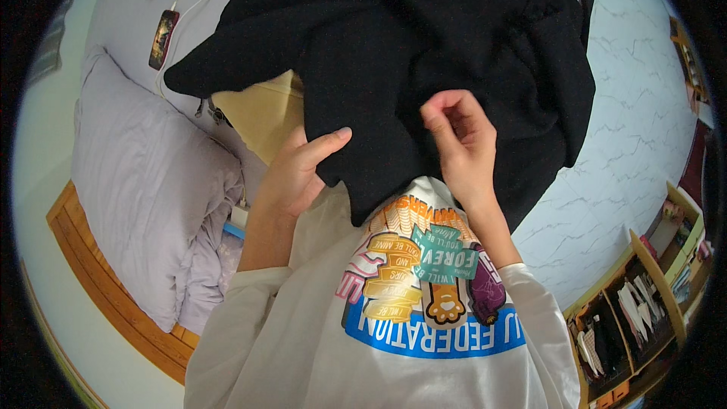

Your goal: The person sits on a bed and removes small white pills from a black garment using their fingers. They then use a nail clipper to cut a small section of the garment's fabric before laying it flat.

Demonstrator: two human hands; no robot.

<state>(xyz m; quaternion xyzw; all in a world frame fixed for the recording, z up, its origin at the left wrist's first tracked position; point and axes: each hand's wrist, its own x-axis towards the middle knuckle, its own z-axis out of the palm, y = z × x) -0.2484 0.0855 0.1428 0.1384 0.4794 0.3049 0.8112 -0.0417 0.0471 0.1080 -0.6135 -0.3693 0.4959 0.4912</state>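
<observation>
A large piece of black fabric, likely a garment, spreads across my lap and the bed before me. My left hand grips its near left part, thumb on top and the other fingers hidden beneath. Above the middle of the fabric is my right hand, its thumb and index fingertip pinched together. Whether something tiny, such as lint or a thread, sits in that pinch cannot be made out. A yellow cloth or flat item shows under the fabric beside my left hand.
A phone with a white cable lies on the bed sheet. At left a grey pillow rests by the wooden bed frame. Marbled floor stretches to the right, with an open wardrobe of clothes at lower right.
</observation>
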